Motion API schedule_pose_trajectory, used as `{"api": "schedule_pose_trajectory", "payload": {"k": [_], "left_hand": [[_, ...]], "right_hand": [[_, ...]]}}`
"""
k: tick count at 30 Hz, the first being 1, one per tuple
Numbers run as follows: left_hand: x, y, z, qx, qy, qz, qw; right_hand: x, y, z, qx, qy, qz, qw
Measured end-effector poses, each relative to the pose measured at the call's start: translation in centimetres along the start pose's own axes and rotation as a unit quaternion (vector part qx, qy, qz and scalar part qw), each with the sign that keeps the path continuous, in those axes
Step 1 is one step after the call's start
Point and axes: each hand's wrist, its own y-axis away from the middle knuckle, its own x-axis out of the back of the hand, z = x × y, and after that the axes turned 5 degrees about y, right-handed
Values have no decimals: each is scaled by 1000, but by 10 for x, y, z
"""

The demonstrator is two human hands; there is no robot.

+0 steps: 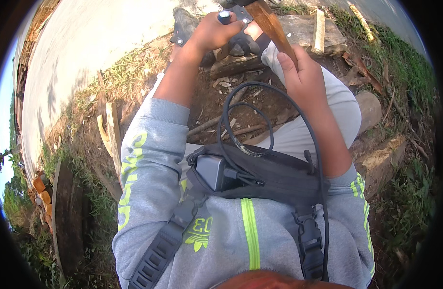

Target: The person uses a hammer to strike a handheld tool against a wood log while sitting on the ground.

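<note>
At the top of the head view my left hand [213,32] is closed around a dark tool handle with a round, shiny blue-grey end [224,18]. A dark metal piece with pale rivets [241,13] shows beside that fist; whether it belongs to the tool I cannot tell. My right hand [303,72] grips the lower end of a long brown piece of wood [269,23], thumb along its face. The wood slants up and left toward my left hand. Its far end runs up to a dark part at the picture's edge, too cut off to make out.
My sandalled feet [184,28] are below the hands, near a log [303,31]. Wood chips and sticks [202,126] lie on the soil between my legs. A black cable [274,85] loops from the dark waist pouch [279,176]. Cut wood [114,135] stands at left.
</note>
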Motion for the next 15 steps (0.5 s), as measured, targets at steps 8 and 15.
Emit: {"api": "schedule_pose_trajectory", "payload": {"k": [8, 15], "left_hand": [[-3, 1, -3, 33, 19, -15, 999], [-6, -7, -2, 50, -24, 16, 998]], "right_hand": [[3, 8, 7, -38, -50, 15, 998], [13, -5, 2, -13, 24, -11, 1000]]}}
